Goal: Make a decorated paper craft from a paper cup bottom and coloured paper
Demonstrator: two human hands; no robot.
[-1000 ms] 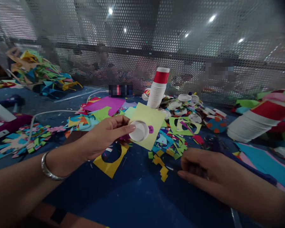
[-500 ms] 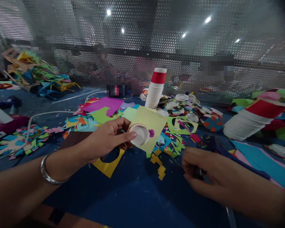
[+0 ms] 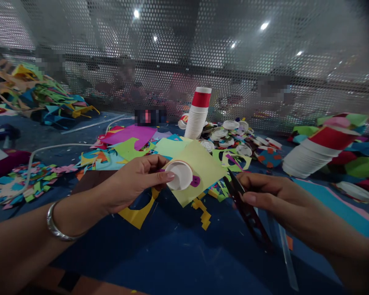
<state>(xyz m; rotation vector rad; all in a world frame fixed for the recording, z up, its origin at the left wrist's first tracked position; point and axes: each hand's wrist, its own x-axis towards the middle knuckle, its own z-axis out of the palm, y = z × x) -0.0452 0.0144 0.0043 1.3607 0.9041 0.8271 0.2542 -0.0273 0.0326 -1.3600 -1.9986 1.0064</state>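
Between thumb and fingers, my left hand (image 3: 141, 178) pinches a shallow white paper-cup bottom (image 3: 181, 177) together with a sheet of pale yellow paper (image 3: 204, 162) lying behind it. A small purple paper shape (image 3: 196, 181) shows on the sheet beside the cup bottom's rim. To the right, my right hand (image 3: 267, 194) is closed on dark red scissors (image 3: 249, 217), their blades pointing up and left close to the sheet's right corner. The fingers behind the sheet are mostly hidden.
A tall stack of paper cups (image 3: 197, 112) stands behind the sheet, and another cup stack (image 3: 320, 149) leans at right. White cut cup bottoms (image 3: 223, 133) lie heaped between them. Paper scraps (image 3: 43, 94) pile up at far left. A clear stick (image 3: 287, 258) lies at lower right.
My right hand has come up with the scissors, which now show clearly near the yellow paper. My left hand has turned the sheet so its corner points right.
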